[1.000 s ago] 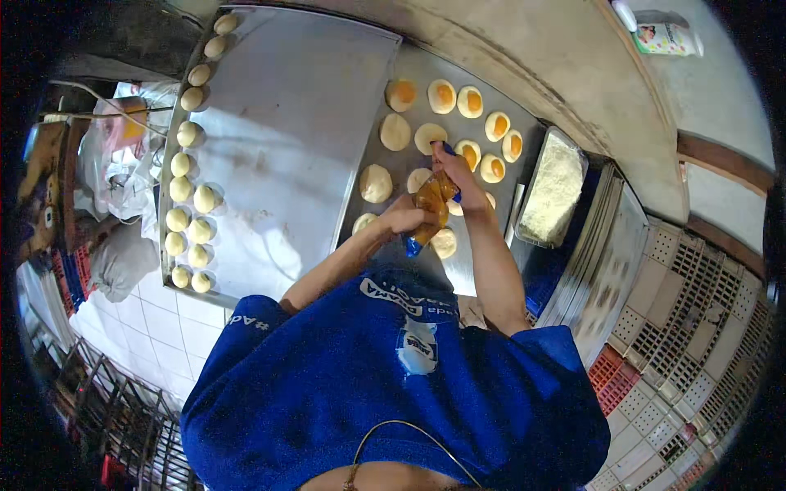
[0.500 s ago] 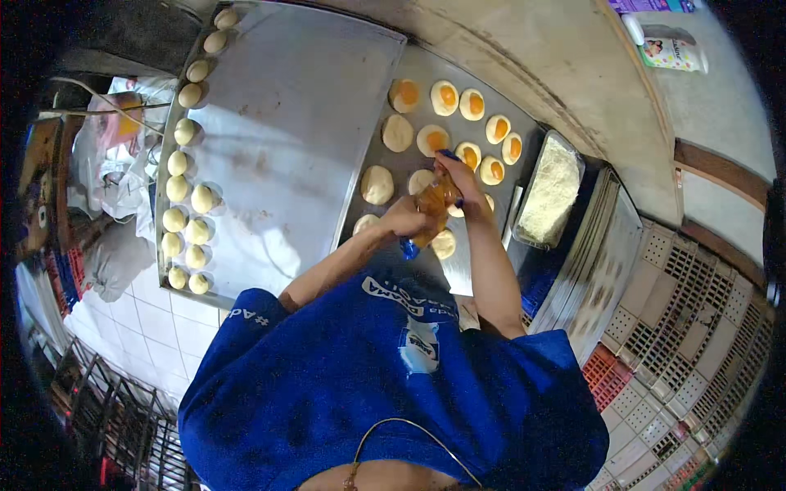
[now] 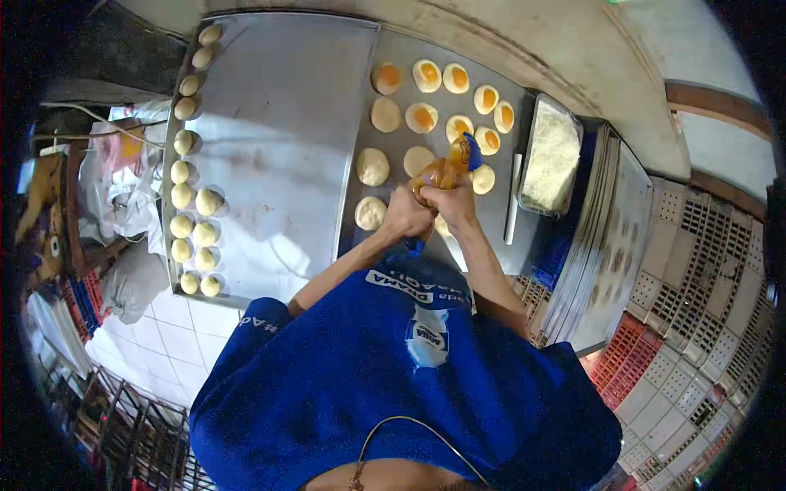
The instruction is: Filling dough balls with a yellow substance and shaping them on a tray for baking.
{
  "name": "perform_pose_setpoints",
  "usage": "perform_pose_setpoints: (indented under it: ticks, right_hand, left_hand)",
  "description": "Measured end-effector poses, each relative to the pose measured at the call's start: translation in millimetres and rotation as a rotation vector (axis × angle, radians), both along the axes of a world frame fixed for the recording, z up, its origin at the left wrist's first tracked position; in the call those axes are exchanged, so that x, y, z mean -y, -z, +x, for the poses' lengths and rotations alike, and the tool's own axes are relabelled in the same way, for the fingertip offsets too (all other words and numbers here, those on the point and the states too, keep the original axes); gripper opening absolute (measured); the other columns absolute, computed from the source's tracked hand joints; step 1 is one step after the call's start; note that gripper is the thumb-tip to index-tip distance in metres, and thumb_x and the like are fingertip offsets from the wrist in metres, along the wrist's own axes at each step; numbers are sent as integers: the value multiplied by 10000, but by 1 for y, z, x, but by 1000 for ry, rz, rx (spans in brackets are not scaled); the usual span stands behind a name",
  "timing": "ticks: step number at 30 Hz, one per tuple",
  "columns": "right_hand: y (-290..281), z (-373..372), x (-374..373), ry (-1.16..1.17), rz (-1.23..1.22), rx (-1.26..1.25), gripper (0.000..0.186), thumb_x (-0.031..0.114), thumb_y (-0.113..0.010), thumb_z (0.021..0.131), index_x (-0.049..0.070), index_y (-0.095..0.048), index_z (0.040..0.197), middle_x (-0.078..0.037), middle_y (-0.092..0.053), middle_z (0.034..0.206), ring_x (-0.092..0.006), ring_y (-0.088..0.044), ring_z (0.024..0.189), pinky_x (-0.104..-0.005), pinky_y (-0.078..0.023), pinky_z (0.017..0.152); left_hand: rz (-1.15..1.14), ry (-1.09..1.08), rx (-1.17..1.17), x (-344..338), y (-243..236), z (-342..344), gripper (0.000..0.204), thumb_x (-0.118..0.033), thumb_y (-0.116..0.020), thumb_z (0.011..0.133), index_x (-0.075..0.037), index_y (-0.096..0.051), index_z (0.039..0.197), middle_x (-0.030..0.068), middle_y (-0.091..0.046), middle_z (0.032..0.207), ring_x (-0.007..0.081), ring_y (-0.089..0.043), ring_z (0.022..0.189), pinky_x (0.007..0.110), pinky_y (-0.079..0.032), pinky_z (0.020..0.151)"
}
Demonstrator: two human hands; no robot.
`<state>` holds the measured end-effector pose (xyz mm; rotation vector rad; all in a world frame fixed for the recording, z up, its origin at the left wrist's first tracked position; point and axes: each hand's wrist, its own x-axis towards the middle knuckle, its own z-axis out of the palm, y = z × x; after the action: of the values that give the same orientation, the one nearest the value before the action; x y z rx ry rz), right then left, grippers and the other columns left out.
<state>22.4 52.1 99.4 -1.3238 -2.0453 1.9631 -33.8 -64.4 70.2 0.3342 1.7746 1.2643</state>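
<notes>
Both my hands are wrapped around a soft plastic pouch of orange-brown filling (image 3: 440, 174) with blue ends. My left hand (image 3: 408, 214) grips its lower part, close to my shirt. Right beside it, my right hand (image 3: 452, 201) is closed on the middle of the pouch. The blue upper end sticks out beyond the hands, tilted up and right over the tray of flattened dough rounds (image 3: 372, 167). Several rounds at the far side carry an orange dab (image 3: 427, 74); those at the left and near my hands look plain. The hands and pouch hide some rounds.
At left lies a large metal tray (image 3: 278, 98) with dough balls (image 3: 182, 196) along its left edge. A clear container of pale shreds or crumbs (image 3: 550, 155) stands at right beside a white flat strip (image 3: 513, 200). Beyond are stacked trays (image 3: 594, 237) and plastic crates (image 3: 626, 356).
My right hand has come down from the pouch's upper end to its middle, next to the left hand. The pouch's blue upper end now leans farther right. The view has shifted slightly.
</notes>
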Motion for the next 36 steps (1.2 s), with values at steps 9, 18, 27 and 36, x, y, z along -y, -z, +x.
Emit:
perform_pose_setpoints:
  ticks: [9, 18, 27, 36]
  right_hand:
    - [0, -2, 2, -125, -22, -96, 243, -16, -670, 700, 40, -689, 935, -35, -687, 853, -142, -608, 697, -243, -489, 658]
    - [-10, -55, -18, -24, -728, -94, 160, 51, -669, 772, 45, -673, 931, -35, -662, 786, -135, -595, 638, -236, -465, 634]
    - [77, -98, -47, -105, -661, 123, 97, 142, -662, 806, 61, -640, 855, -34, -625, 713, -122, -550, 574, -234, -406, 550]
    - [36, -110, -30, -97, -635, 140, 111, 154, -657, 821, 66, -647, 887, -24, -613, 692, -119, -534, 558, -233, -409, 535]
  left_hand:
    - [108, 38, -7, 19, -4, 5, 198, -145, -668, 693, 37, -642, 767, 186, -633, 652, 319, -530, 528, 426, -455, 509]
    - [191, 59, -67, 20, 11, 0, 194, -136, -662, 694, 33, -652, 790, 178, -656, 692, 324, -563, 560, 428, -464, 539]
    - [45, -116, 183, 15, 15, -40, 213, -161, -676, 693, 16, -674, 812, 137, -664, 695, 292, -569, 578, 380, -470, 551]
    - [122, -153, 307, 17, 39, -29, 237, -197, -675, 704, 7, -686, 824, 96, -662, 683, 254, -568, 598, 347, -474, 573]
